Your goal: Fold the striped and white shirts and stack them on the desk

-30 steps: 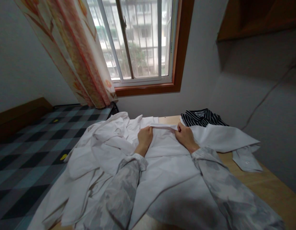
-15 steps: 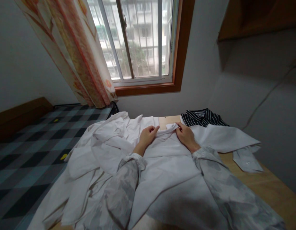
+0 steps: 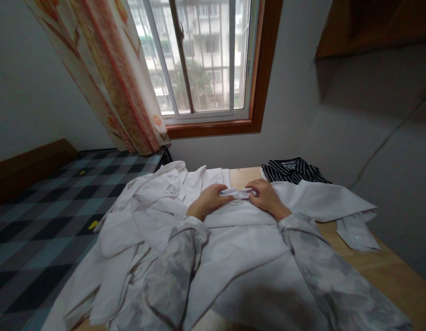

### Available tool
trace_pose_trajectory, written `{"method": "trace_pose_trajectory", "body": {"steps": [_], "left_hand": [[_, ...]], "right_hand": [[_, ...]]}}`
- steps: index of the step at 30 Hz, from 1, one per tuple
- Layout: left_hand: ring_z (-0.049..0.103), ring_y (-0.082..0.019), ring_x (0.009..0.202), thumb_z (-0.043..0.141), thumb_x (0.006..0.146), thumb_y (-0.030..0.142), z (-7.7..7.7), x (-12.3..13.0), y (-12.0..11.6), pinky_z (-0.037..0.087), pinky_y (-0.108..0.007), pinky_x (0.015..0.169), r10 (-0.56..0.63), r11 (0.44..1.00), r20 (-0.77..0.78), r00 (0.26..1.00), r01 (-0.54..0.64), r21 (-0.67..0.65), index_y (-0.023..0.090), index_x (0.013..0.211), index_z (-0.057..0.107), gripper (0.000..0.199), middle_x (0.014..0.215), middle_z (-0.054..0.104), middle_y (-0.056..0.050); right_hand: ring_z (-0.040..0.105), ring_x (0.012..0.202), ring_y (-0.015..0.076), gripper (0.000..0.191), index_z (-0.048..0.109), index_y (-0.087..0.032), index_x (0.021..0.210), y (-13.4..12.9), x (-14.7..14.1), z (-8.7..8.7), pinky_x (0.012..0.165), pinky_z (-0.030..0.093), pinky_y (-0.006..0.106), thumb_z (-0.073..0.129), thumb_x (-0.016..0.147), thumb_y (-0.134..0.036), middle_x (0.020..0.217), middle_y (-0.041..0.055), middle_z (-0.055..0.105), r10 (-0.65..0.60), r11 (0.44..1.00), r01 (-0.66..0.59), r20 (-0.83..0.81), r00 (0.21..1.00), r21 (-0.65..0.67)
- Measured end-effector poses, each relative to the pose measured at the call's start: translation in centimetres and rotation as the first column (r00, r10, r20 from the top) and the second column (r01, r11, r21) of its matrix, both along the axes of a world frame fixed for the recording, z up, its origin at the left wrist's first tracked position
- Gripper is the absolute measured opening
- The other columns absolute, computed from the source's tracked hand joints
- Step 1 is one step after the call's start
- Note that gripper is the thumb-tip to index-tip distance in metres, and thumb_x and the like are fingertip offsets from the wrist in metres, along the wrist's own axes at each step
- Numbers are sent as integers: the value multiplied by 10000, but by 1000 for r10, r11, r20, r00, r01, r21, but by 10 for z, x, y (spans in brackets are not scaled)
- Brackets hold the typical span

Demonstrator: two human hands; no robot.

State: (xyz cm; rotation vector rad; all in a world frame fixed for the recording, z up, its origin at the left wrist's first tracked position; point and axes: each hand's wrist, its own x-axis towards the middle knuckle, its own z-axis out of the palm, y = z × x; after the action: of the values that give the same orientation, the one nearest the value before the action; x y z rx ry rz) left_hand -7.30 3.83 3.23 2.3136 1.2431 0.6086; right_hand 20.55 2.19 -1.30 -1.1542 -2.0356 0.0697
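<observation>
A white shirt (image 3: 240,234) lies spread on the wooden table, its collar end toward the window. My left hand (image 3: 209,200) pinches the left end of the collar between thumb and fingers. At the other end, my right hand (image 3: 264,197) grips the collar with curled fingers. A short band of collar shows between the two hands. One sleeve of white cloth (image 3: 316,197) stretches off to the right, with its cuff (image 3: 358,232) hanging low on the tabletop.
More white garments (image 3: 147,211) lie heaped at the left. A black striped shirt (image 3: 296,170) rests folded at the table's back right. Bare wood (image 3: 388,266) shows on the right. Beyond the left edge is a bed with a checked cover (image 3: 37,225); a window (image 3: 202,59) is ahead.
Both hands have shifted their grip on the collar. The right hand has turned inward with more curled fingers, and the collar between the hands now looks folded over and lower.
</observation>
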Motion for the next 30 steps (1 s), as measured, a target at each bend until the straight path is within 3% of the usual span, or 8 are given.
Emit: {"method": "trace_pose_trajectory", "body": {"steps": [5, 9, 12, 16, 21, 24, 26, 30], "left_hand": [[569, -159, 652, 724, 887, 479, 20, -16, 8, 358, -279, 618, -50, 996, -90, 995, 43, -78, 174, 853, 805, 317, 708, 700, -7], [635, -179, 770, 740, 886, 425, 22, -17, 11, 421, -273, 705, -99, 995, -9, 995, 99, -8, 204, 1103, 819, 320, 912, 784, -30], [640, -192, 816, 675, 942, 424, 17, -12, 14, 430, -282, 738, -127, 992, 6, 992, 127, 12, 203, 1014, 801, 264, 922, 775, -47], [578, -184, 739, 549, 1036, 462, 9, -6, 11, 378, -297, 673, 28, 998, 18, 999, -29, 52, 209, 875, 679, 327, 807, 692, -34], [566, -186, 725, 503, 1079, 481, 6, -8, 8, 342, -296, 663, 182, 980, 49, 982, -185, 77, 233, 901, 607, 322, 799, 666, -16], [592, -194, 752, 545, 1063, 507, 10, -10, 9, 354, -288, 683, 267, 956, 110, 957, -277, 92, 231, 890, 611, 332, 812, 678, -19], [597, -195, 749, 534, 1063, 562, 14, -9, 8, 359, -286, 681, 315, 939, 164, 935, -332, 92, 223, 873, 625, 400, 798, 678, -23], [589, -191, 720, 565, 1018, 654, 20, -10, 0, 383, -289, 667, 289, 953, 187, 939, -300, 33, 197, 874, 688, 495, 773, 689, -30]], "right_hand": [[704, 987, 281, 130, 773, -230, 981, 4, 1, -4, 946, 517, 400, 657, 924, -237, 994, 89, 801, -79, 993, 71, -88, 993, -93], [725, 973, 266, 193, 765, -245, 1002, 7, 4, -4, 896, 527, 379, 616, 984, -366, 1022, 57, 807, -104, 981, 47, -301, 948, -189], [710, 860, 250, 267, 747, -239, 1019, 8, 5, -2, 757, 530, 342, 625, 982, -474, 950, 49, 791, -132, 962, -3, -474, 871, -273], [616, 650, 212, 432, 736, -218, 1026, 7, 4, 2, 561, 433, 304, 642, 960, -634, 798, 36, 738, -199, 932, -35, -592, 781, -360], [627, 702, 212, 511, 756, -209, 895, 3, 10, 12, 616, 458, 308, 636, 955, -702, 800, 47, 720, -119, 930, -61, -454, 883, -363], [698, 886, 245, 429, 794, -214, 918, 2, 22, 19, 750, 528, 315, 832, 811, -627, 1033, 80, 775, 40, 904, -156, -284, 958, -399], [712, 957, 257, 389, 798, -224, 947, 1, 29, 23, 800, 536, 316, 827, 824, -592, 1093, 80, 783, 82, 889, -174, -226, 971, -424], [652, 744, 220, 397, 720, -238, 896, 2, 37, 27, 679, 466, 302, 597, 1003, -600, 796, 29, 733, -33, 913, -41, -174, 984, -405]]}}
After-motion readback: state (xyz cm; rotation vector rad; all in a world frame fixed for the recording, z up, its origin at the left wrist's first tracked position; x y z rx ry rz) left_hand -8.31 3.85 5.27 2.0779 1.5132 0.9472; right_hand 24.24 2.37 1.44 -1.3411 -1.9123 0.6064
